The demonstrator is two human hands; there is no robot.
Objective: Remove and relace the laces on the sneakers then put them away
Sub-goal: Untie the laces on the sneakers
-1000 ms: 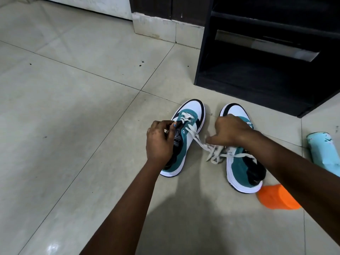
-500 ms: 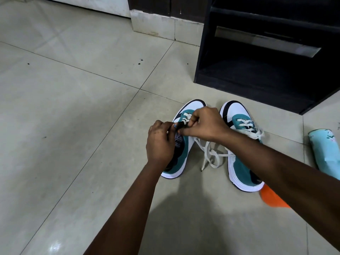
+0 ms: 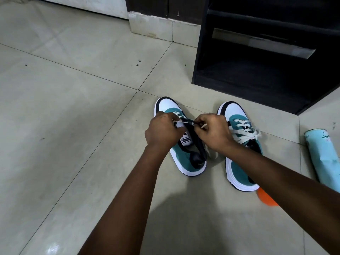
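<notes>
Left hand (image 3: 161, 130) and right hand (image 3: 214, 132) pinching cream flat lace (image 3: 181, 121) across left teal-and-white suede sneaker (image 3: 185, 155) on beige tiled floor (image 3: 73, 107), beside laced matching sneaker (image 3: 239, 126).

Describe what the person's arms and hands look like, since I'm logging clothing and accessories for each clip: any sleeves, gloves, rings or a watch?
Both forearms are bare along the whole length in view, with no sleeve showing. The left hand and the right hand wear no gloves, and no ring, watch or bracelet shows on the visible side of either wrist. The fingertips are mostly tucked out of sight, so nails cannot be judged.
</notes>
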